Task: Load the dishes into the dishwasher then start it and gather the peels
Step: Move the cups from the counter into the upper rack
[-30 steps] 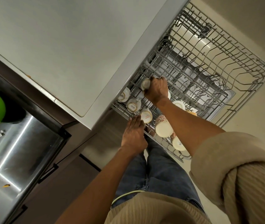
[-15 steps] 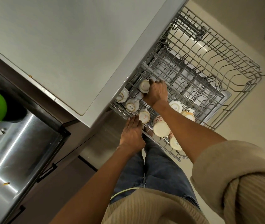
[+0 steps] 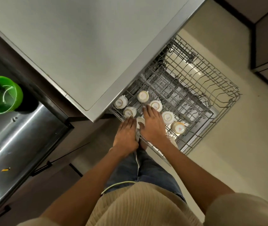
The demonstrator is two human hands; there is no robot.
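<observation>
Head view, looking straight down past the grey surface (image 3: 74,46) to the dishwasher's pulled-out upper rack (image 3: 195,98). Contents: several white cups (image 3: 143,96), all mouth-down in the rack's near-left corner; one more cup (image 3: 140,122) lies between the two hands, partly hidden. Step in hand, by my reading: seating that cup among its neighbours. Done well, it goes rim-down over the tines, clear of the adjacent cups so nothing knocks or chips, handle turned out of the way. Left hand (image 3: 126,136): fingers straight and together, flat along the rack's near-left edge beside the cup, gripping nothing. Right hand (image 3: 152,126): fingers extended over the rack, tips near an upturned cup base; whether its thumb clasps the middle cup is hidden. Elsewhere: green bucket (image 3: 1,95) in the steel sink (image 3: 15,144), peel scraps (image 3: 5,169) scattered there, ungathered.
</observation>
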